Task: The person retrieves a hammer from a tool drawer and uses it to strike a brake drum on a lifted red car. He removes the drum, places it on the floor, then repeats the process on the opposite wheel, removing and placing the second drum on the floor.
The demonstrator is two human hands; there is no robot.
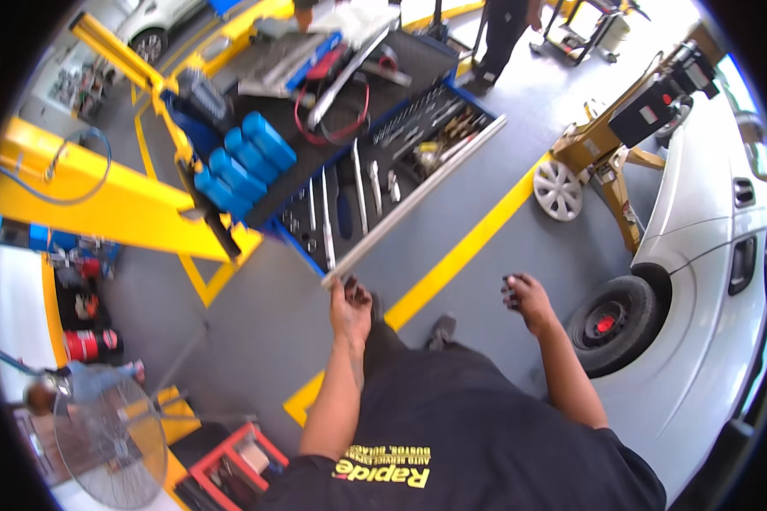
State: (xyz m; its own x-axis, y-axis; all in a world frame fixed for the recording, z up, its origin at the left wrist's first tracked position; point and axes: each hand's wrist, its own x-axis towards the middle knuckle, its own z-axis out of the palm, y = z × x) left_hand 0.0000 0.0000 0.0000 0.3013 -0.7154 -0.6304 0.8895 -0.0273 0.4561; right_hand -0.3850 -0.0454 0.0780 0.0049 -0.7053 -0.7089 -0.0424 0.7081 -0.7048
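Blue-sided tool drawer with a silver metal front lip (418, 197) sits pulled out from a dark-topped tool cabinet (430, 60), ahead and slightly left of the person; left hand (351, 312) is at the lip's near corner, fingers bent, can't tell if they grasp it or just touch; right hand (530, 300) is well apart from the drawer, above grey floor, fingers loosely curled, can't tell if anything's in them; long chrome wrench (326, 221) lies in the drawer, end near the left hand; blue plastic containers (245, 162) stand on the cabinet; silver spoked wheel cover (558, 191) near a silver car (699, 243), right.
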